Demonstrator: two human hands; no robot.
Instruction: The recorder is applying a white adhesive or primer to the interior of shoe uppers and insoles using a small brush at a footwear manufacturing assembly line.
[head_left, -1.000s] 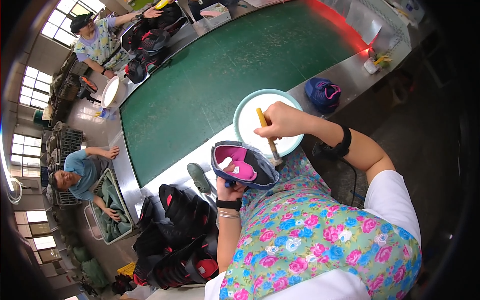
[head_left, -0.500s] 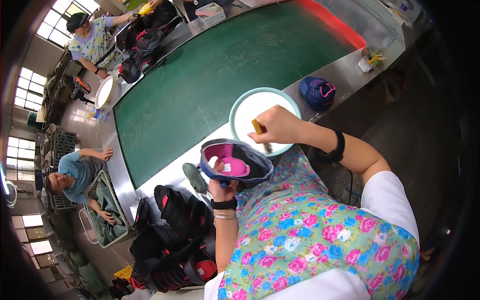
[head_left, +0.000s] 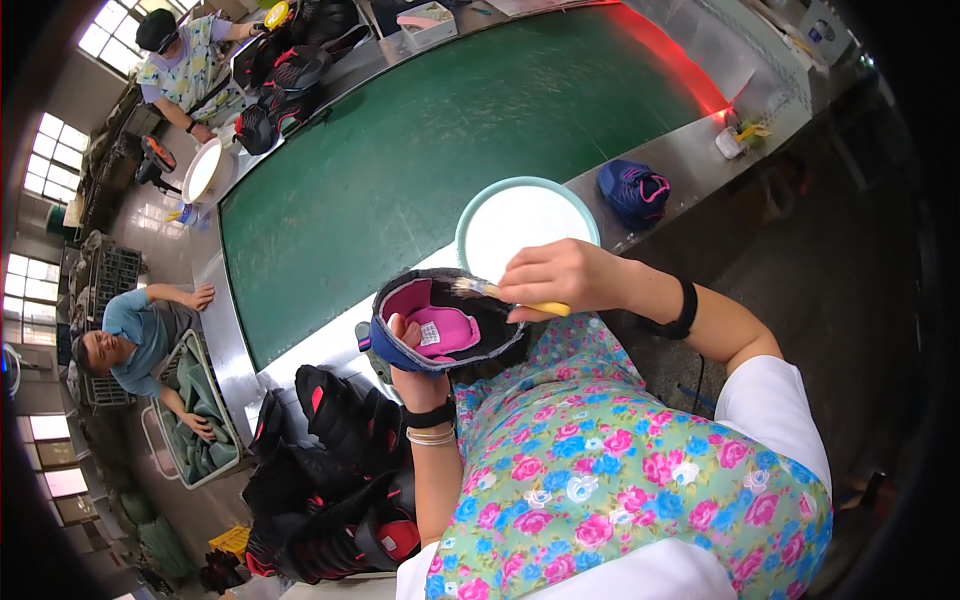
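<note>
Landmark: one teal-rimmed basin [head_left: 527, 182], white inside, at my edge of the bench [head_left: 700, 165].

Item, one blue shoe upper [head_left: 450, 327], pink and black inside, with a small white label; held just to the left of the basin and nearer me, its hollow facing up.

Item, my left hand [head_left: 418, 385], below and left of the basin; curled under the upper, gripping its wall, with digits showing against the pink lining.

Item, my right hand [head_left: 570, 278], in front of the basin's near rim; fingers closed about the yellow handle of a brush [head_left: 545, 308]. The bristles lie at the upper's edge on the basin side; touching or just above, I cannot tell.

Item, one blue shoe [head_left: 634, 193], pink-trimmed, just right of the basin.

Item, black-and-red shoes [head_left: 340, 430], heaped left of the basin, toward me.

Item, one green work surface [head_left: 400, 180], beyond the basin.

Item, one co-worker in a blue shirt [head_left: 140, 330], well left of the basin.
</note>
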